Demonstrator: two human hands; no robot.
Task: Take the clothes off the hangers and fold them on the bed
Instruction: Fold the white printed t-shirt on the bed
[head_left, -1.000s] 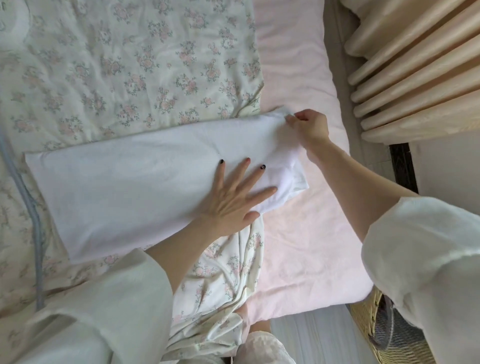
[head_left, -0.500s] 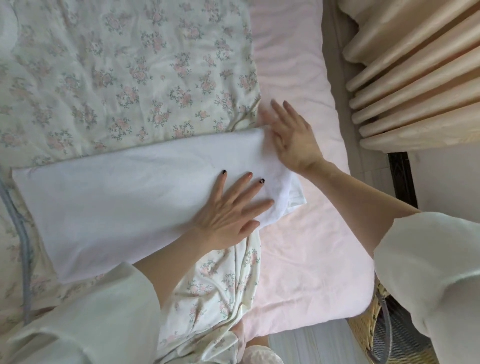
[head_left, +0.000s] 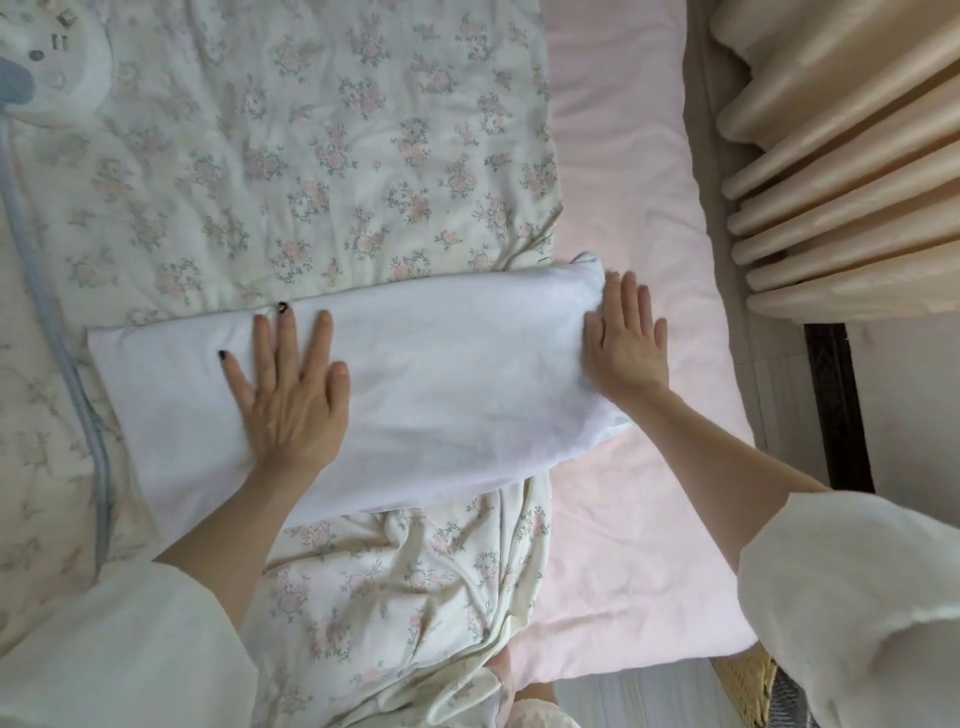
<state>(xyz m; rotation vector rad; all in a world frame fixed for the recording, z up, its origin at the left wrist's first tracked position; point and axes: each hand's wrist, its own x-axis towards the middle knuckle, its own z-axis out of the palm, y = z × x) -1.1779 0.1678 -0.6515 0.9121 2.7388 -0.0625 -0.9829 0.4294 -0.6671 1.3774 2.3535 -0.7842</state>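
The white garment (head_left: 415, 384), already off its hanger, is lying as a long folded band across the floral quilt (head_left: 291, 156), its right end reaching onto the pink sheet (head_left: 639, 156). The left hand (head_left: 288, 400), a second ago planted nearer the right end, is now being pressed down left of the band's middle, palm flat, fingers straight and spread, nothing gripped. The band is being smoothed rather than folded. Over on the right, the pinch seen a second ago on the far corner is gone: the right hand (head_left: 626, 343) is being laid flat against the right end, fingers straight and close together, nothing held. So the long fold appears set and is being flattened; by this reckoning a crosswise fold is still needed before this piece is finished. At the far right, curtain folds (head_left: 831, 171) are hanging beside the bed.
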